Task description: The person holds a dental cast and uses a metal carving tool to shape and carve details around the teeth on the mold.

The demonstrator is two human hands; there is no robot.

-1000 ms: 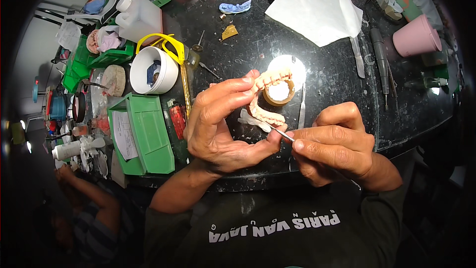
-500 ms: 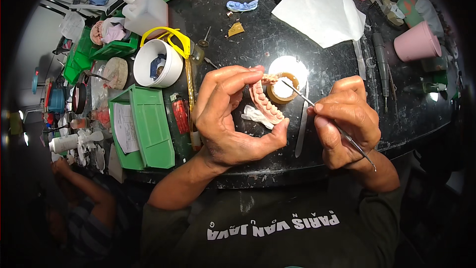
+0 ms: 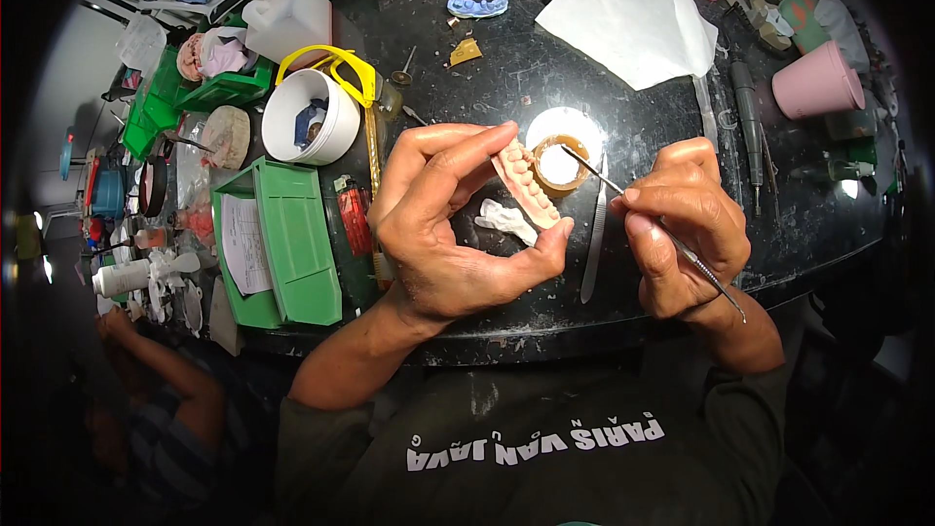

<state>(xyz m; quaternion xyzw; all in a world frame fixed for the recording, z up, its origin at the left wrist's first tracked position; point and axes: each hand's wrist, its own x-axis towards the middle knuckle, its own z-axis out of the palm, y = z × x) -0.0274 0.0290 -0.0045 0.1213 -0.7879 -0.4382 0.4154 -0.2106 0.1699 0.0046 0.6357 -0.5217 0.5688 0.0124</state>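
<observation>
My left hand (image 3: 443, 219) grips a pale pink dental arch model (image 3: 526, 180) between fingertips and thumb, tilted so a row of teeth shows. In my right hand (image 3: 687, 224) is a thin double-ended metal instrument (image 3: 604, 180), its upper tip over the white contents of a small amber jar (image 3: 575, 171). A bright round light patch or pad shows behind the jar. Below it lies a crumpled white piece (image 3: 502, 217), and a flat metal spatula (image 3: 591, 268) rests between my hands.
Left are a green bin (image 3: 307, 253), white tub (image 3: 331, 136), yellow glasses (image 3: 355, 73) and plastic jug (image 3: 287, 24). Behind are white paper (image 3: 623, 19) and a blue impression (image 3: 477, 5). Right are a handpiece (image 3: 750, 136) and pink cup (image 3: 818, 83). A co-worker's arm (image 3: 185, 390) shows lower left.
My right hand has moved up, carrying the instrument's tip away from the model to the jar. My left hand has turned the model more edge-on, hiding part of the arch.
</observation>
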